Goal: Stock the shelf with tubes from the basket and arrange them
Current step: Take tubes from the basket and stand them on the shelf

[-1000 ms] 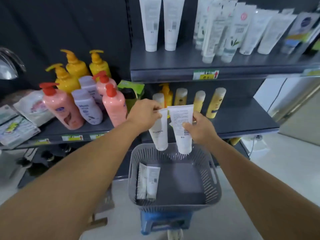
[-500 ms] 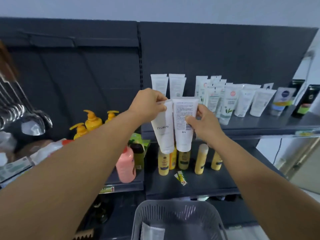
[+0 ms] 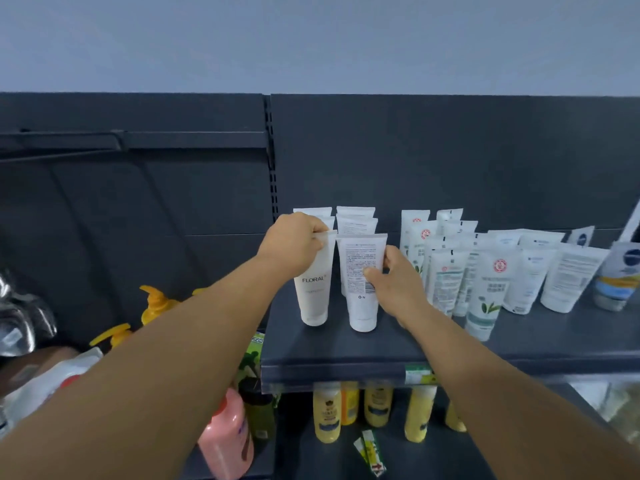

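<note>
Two white tubes stand cap-down on the dark upper shelf (image 3: pixel 346 348), at the front of two short rows of like tubes (image 3: pixel 356 216). My left hand (image 3: pixel 294 237) grips the top of the left tube (image 3: pixel 315 289), which reads FLORAL. My right hand (image 3: pixel 394 282) holds the right tube (image 3: pixel 362 289) by its right side, its printed back facing me. Both caps touch the shelf. The basket is out of view.
More white tubes (image 3: pixel 485 282) crowd the same shelf to the right, up to a blue-labelled one (image 3: pixel 620 275). Below stand yellow bottles (image 3: pixel 327 414), a pink pump bottle (image 3: pixel 225 441) and orange pump bottles (image 3: pixel 156 303). Metal ladles (image 3: pixel 20 323) hang at the far left.
Both hands lifted the two tubes out of the basket, up past the lower shelf, and set them cap-down on the upper shelf. The view tilted up and the basket left the frame.
</note>
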### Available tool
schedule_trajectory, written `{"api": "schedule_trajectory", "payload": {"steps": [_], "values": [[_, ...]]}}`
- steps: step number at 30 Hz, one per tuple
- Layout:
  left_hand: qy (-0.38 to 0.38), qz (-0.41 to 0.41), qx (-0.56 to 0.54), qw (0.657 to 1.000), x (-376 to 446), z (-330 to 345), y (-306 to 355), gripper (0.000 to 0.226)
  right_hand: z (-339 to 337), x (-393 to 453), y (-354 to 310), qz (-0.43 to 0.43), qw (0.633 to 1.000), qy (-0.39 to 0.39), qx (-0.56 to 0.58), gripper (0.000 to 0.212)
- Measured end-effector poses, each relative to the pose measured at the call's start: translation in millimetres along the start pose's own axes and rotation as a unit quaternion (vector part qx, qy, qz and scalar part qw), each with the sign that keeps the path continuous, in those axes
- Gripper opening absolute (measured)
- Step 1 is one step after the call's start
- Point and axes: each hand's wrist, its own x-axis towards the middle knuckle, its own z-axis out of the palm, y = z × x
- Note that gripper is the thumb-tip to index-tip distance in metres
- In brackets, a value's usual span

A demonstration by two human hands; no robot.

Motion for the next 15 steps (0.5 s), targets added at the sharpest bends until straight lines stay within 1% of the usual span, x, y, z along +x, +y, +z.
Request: {"api": "schedule_trajectory", "payload": {"steps": [5,11,14,15], "values": [[-0.013,-0.016,0.009,1.000,21.3,12.1,-9.0,0.026,8.1,24.7,10.3,0.014,1.000,-0.006,0.019,0.023],[-0.026,-0.014,0.005,1.000,33.2,22.6,-14.7,0.024,13.0,33.2,12.3,0.031,0.999,-0.017,0.008,0.026],[-0.027,-0.005,0.030,0.999,30.2,22.3,-12.8,0.018,13.8,27.8,11.2,0.034,0.999,-0.019,0.003,0.030],[-0.022,-0.005,0.047,0.999,27.5,21.2,-12.0,0.020,13.8,24.7,10.5,0.031,0.999,-0.023,0.003,0.031]]}}
